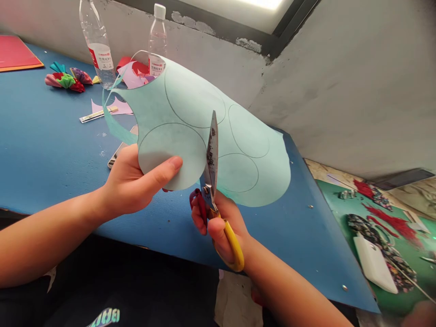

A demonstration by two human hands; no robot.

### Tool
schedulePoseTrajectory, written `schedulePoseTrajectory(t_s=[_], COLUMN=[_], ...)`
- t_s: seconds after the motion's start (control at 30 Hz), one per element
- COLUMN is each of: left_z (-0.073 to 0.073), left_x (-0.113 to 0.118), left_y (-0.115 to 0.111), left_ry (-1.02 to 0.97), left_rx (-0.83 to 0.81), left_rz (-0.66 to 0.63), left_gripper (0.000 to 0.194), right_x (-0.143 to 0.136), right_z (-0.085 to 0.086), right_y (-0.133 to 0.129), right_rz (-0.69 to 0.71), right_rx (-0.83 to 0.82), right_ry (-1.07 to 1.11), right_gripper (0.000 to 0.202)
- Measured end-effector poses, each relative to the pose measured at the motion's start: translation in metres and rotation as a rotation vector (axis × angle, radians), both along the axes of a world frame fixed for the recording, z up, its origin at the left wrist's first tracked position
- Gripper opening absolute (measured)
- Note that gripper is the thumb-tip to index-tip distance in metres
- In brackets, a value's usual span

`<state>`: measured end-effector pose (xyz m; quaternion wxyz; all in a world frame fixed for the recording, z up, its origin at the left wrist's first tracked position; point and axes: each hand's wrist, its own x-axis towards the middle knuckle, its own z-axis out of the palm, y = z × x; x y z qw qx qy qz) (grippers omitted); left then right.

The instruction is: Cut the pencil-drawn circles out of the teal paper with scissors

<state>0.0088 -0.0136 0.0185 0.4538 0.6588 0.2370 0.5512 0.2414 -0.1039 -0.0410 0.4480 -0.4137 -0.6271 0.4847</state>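
Note:
My left hand [145,179] grips a sheet of pale green paper [194,97], its thumb pressed on a drawn circle near the lower left edge. Several pencilled circles mark the sheet, and its left side has a curved cut-out. In my right hand [226,222] is a pair of scissors [211,159], with one yellow handle and one dark red handle. The blades point upward along the right side of the circle under my left thumb. One blade lies in front of the paper; the other is largely hidden. Part of the sheet curls up to the right.
Two plastic bottles [101,56] stand by the wall on the blue table [54,159]. Folded coloured paper pieces [68,79], a utility knife [98,114] and purple scraps lie at left. A green table [335,193] at right holds a white phone-like object [374,263].

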Motion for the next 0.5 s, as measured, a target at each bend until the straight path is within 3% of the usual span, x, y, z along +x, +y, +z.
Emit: schedulePoseTrajectory(t_s=[0.5], left_z=[-0.0056], left_x=[-0.0024], left_y=[0.0021], left_ry=[-0.031], left_rx=[0.039], left_rz=[-0.042], left_gripper=[0.043], right_x=[0.0038], right_z=[-0.0010], right_y=[0.0000], right_rz=[0.006], right_rx=[0.009], right_ry=[-0.027], right_gripper=[0.080])
